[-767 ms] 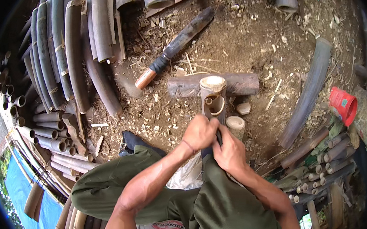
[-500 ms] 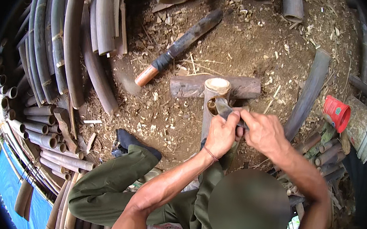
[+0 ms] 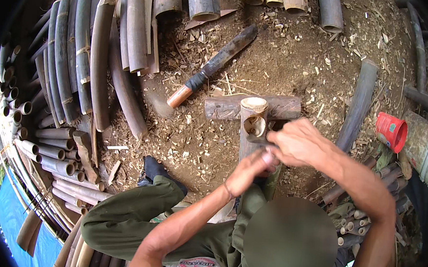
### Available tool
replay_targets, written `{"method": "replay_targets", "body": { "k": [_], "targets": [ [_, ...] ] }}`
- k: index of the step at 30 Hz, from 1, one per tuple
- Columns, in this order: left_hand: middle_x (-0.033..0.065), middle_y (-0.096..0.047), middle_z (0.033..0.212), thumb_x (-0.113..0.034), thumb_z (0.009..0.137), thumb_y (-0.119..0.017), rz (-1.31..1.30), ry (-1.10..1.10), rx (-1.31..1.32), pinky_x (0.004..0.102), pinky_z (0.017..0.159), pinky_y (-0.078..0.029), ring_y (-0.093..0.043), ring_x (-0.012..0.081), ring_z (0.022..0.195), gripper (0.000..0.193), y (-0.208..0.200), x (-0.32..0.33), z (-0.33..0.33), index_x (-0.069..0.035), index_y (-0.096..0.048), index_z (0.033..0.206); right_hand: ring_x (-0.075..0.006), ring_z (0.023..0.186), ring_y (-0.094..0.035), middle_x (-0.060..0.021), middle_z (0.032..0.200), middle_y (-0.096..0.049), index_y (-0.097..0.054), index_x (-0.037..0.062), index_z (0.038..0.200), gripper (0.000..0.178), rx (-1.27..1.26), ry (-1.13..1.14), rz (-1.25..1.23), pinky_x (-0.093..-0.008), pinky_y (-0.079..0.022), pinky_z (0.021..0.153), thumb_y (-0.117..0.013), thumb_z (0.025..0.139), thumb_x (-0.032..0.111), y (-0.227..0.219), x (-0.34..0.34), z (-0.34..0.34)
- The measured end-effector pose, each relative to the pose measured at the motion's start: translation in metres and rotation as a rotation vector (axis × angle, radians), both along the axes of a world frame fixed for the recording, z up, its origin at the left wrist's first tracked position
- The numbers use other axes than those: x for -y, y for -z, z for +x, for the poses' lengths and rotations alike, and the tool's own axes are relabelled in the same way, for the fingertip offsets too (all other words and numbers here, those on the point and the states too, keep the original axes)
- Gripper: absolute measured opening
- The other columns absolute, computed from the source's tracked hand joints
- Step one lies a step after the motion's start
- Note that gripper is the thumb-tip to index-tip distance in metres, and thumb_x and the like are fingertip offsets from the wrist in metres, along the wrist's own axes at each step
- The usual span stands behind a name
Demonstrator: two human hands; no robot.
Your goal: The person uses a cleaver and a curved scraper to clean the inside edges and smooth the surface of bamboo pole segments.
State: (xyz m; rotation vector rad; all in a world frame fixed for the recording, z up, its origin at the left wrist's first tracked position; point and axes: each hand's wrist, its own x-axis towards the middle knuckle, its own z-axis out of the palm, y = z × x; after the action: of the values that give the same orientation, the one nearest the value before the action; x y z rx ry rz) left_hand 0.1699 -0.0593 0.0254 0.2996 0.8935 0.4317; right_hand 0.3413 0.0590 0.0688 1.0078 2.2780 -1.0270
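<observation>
Blade (image 3: 258,139) in curled right hand (image 3: 296,143)

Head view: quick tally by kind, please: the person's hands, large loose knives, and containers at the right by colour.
Hands: 2 (left hand, right hand)
Large loose knife: 1
Red container: 1
Whitish container: 1
Total: 5
</observation>
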Motion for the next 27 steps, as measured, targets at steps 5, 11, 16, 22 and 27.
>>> {"method": "replay_targets", "body": {
  "k": [5,11,16,22,27],
  "targets": [
    [0.0299,-0.043,0.138,-0.028,0.083,-0.069,0.626,0.369,-0.298,0.0438,0.110,-0.037,-0.044,0.0411,0.131,0.081,-0.026,0.040,-0.014,0.005,-0.029,0.145,-0.0255,0.086,-0.069,-0.0144,0.088,-0.073,-0.061,-0.0017,0.105,0.031,-0.375,1.180,-0.214,-0.0400,-0.053,0.078,-0.046,0.102,0.025,-0.002,0.100,-0.014],
    [0.0188,-0.069,0.088,-0.028,0.074,-0.074,0.410,0.551,-0.883,0.0411,0.075,-0.056,-0.069,0.0338,0.079,0.045,-0.030,0.031,-0.078,-0.001,-0.063,0.108,-0.0134,0.056,-0.066,-0.0139,0.081,-0.072,-0.063,-0.0067,0.100,0.035,-0.290,1.436,-1.011,-0.0277,-0.050,0.044,-0.043,0.105,0.022,0.027,0.090,-0.074],
    [0.0168,-0.073,0.082,-0.024,0.070,-0.079,0.564,0.665,-1.018,0.0346,0.072,-0.059,-0.073,0.0223,0.075,0.036,-0.038,-0.048,-0.113,-0.001,-0.072,0.097,-0.0225,0.061,-0.069,-0.0189,0.086,-0.070,-0.062,-0.0096,0.102,0.038,-0.717,1.701,-1.085,-0.0318,-0.059,0.052,-0.044,0.104,0.023,0.038,0.075,-0.107],
    [0.0118,-0.070,0.076,-0.026,0.068,-0.074,1.036,1.247,-1.062,0.0421,0.066,-0.056,-0.070,0.0317,0.070,0.026,-0.089,-0.157,-0.070,-0.007,-0.068,0.085,-0.0265,0.072,-0.071,-0.0202,0.093,-0.070,-0.061,-0.0048,0.105,0.034,-1.379,2.059,-1.338,-0.0354,-0.060,0.062,-0.044,0.103,0.025,0.029,0.067,-0.084],
    [0.0059,-0.070,0.073,-0.016,0.076,-0.070,1.337,1.747,-0.914,0.0363,0.061,-0.056,-0.072,0.0230,0.073,0.005,-0.118,-0.202,0.023,-0.012,-0.073,0.076,-0.0273,0.077,-0.071,-0.0126,0.098,-0.072,-0.062,0.0048,0.112,0.032,-1.774,2.274,-1.639,-0.0385,-0.060,0.070,-0.041,0.102,0.027,0.036,0.081,-0.061]
  ]
}}
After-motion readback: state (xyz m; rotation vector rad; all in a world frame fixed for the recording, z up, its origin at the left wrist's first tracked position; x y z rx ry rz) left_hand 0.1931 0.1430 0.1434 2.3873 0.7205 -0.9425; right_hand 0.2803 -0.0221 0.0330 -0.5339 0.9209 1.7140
